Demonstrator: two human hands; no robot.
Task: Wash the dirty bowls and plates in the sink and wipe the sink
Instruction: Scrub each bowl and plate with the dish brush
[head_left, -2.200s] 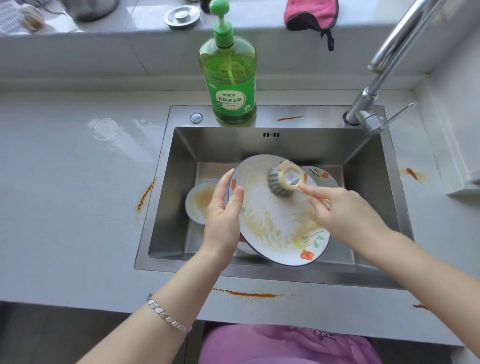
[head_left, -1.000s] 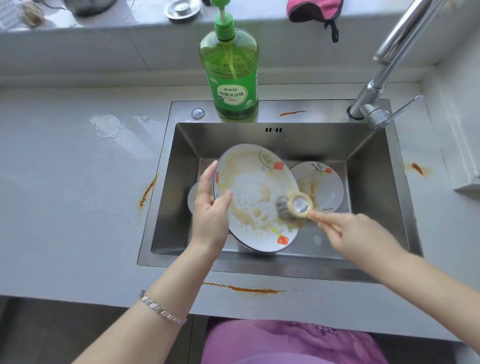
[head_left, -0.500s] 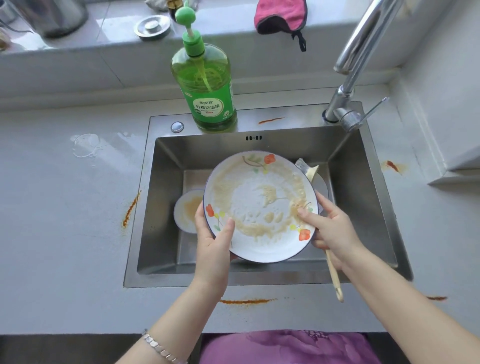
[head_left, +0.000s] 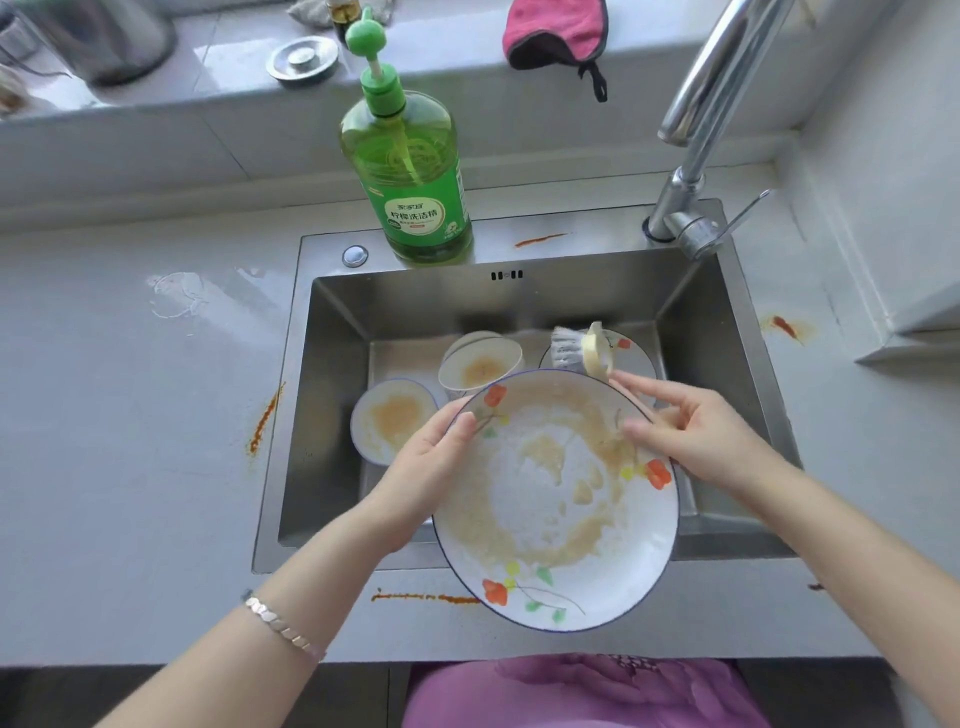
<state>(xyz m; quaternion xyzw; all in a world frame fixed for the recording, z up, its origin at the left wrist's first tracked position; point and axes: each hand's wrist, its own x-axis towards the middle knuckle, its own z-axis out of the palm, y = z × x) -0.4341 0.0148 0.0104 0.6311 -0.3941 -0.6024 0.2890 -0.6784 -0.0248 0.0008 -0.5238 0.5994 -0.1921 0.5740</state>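
A large white plate (head_left: 550, 519) with orange flowers and yellowish smears hangs over the sink's front edge. My left hand (head_left: 426, 467) grips its left rim, thumb on the face. My right hand (head_left: 696, 441) grips the right rim and also holds a dish brush (head_left: 582, 351), whose bristle head sticks up behind the plate. In the steel sink (head_left: 332, 415) lie a dirty small plate (head_left: 389, 421), a dirty bowl (head_left: 478, 366) tipped on its side, and another flowered plate (head_left: 631, 353), mostly hidden.
A green dish soap bottle (head_left: 410, 176) stands on the sink's back rim, the faucet (head_left: 696, 171) at the back right. Orange sauce streaks mark the grey counter (head_left: 130, 415) left, front and right of the sink. A pink cloth (head_left: 556, 31) and a metal sink plug (head_left: 301, 60) lie on the sill.
The brush stopped scrubbing the plate's face. Both hands took the plate by its rims and drew it toward me over the front edge; the bowl and small plate behind are uncovered.
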